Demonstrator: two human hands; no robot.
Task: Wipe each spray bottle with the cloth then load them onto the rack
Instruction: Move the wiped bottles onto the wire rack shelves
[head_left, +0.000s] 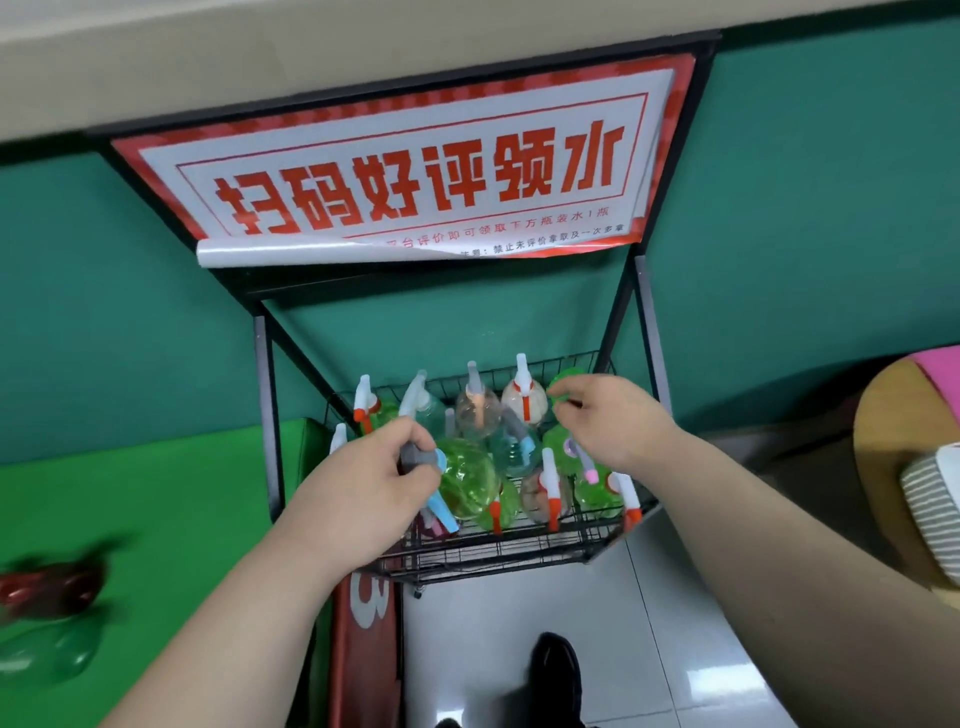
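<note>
A black wire rack (498, 551) stands against the green wall and its basket holds several spray bottles. My left hand (363, 488) grips the grey and blue spray head of a green bottle (467, 483) at the basket's front left. My right hand (608, 421) reaches over the basket's back right, fingers pinched on another green bottle (563, 382). Clear bottles with white and orange heads (524, 397) stand along the back row. No cloth shows in view.
A red and white sign (415, 171) hangs on the rack's top frame. A green table (130, 519) on the left carries a dark red bottle (52, 587) and a clear green one (47, 660). A round wooden table (888, 467) stands right. My shoe (556, 670) rests on white tiles.
</note>
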